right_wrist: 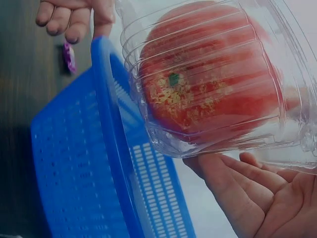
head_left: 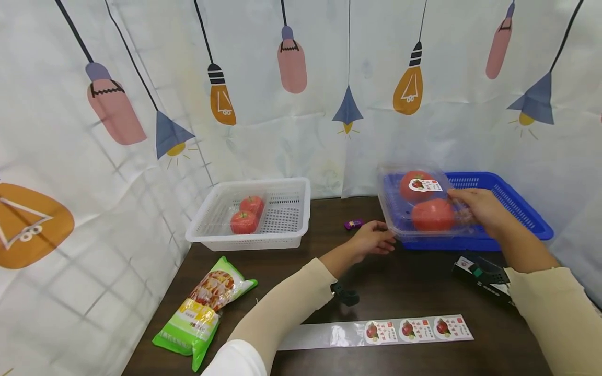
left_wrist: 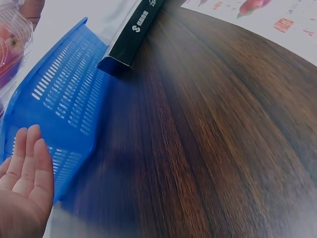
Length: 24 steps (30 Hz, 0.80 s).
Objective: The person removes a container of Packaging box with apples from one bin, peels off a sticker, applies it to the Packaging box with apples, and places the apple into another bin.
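My right hand [head_left: 479,209] grips the right side of a clear plastic box [head_left: 400,224] and holds it tilted over the blue basket [head_left: 522,214]. Inside the box are two large red fruits that look like apples [head_left: 432,215]; a round-and-oblong fruit sticker [head_left: 425,185] is on the lid. In the right wrist view the fingers of that hand [right_wrist: 257,193] pass under the box's edge. My left hand [head_left: 373,240] is at the box's front left corner, by the basket rim, its fingers fairly straight in the left wrist view; contact is unclear.
A white basket [head_left: 254,243] holds a clear box with two red apples [head_left: 244,222]. Left front lies a green snack bag [head_left: 202,308]; a strip of stickers [head_left: 348,335] lies in front. A small purple packet [head_left: 354,224] and a black box [head_left: 470,274] flank the blue basket.
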{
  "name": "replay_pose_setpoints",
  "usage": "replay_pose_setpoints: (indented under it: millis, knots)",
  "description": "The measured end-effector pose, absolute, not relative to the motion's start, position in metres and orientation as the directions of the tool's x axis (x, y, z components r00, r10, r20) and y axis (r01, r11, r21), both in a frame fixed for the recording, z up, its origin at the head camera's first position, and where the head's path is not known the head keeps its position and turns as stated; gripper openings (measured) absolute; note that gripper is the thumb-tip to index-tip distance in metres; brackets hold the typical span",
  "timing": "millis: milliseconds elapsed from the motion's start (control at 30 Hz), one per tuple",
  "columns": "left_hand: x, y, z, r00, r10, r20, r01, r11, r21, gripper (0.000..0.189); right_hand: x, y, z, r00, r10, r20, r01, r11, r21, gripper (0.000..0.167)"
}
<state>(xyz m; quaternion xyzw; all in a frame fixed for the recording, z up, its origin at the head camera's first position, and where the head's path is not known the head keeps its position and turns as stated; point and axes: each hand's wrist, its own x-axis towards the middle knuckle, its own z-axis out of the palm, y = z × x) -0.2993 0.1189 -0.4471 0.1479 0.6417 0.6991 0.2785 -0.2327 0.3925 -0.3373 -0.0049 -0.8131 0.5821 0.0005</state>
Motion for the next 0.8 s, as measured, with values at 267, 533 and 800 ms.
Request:
replay_pose_setpoints:
  millis: [267,533,800]
  knots:
    - [-0.303,0.129,-0.448,-0.811,0.565,-0.153,-0.227,-0.062,0.972,0.026,-0.239,0.406,-0.339,-1.000,0.001,-0.008,0.008,0.390,-0.921,0.045]
    - [-0.305,0.138,-0.449,-0.834,0.536,-0.133,-0.210,-0.087,0.974,0.024,-0.250,0.431,-0.333,-0.999,-0.007,-0.048,0.041,0.414,-0.910,0.065]
    - [-0.306,0.139,-0.451,-0.834,0.534,-0.139,-0.210,-0.073,0.975,0.025,-0.252,0.474,-0.329,-0.995,0.020,-0.094,0.093,0.443,-0.892,0.029]
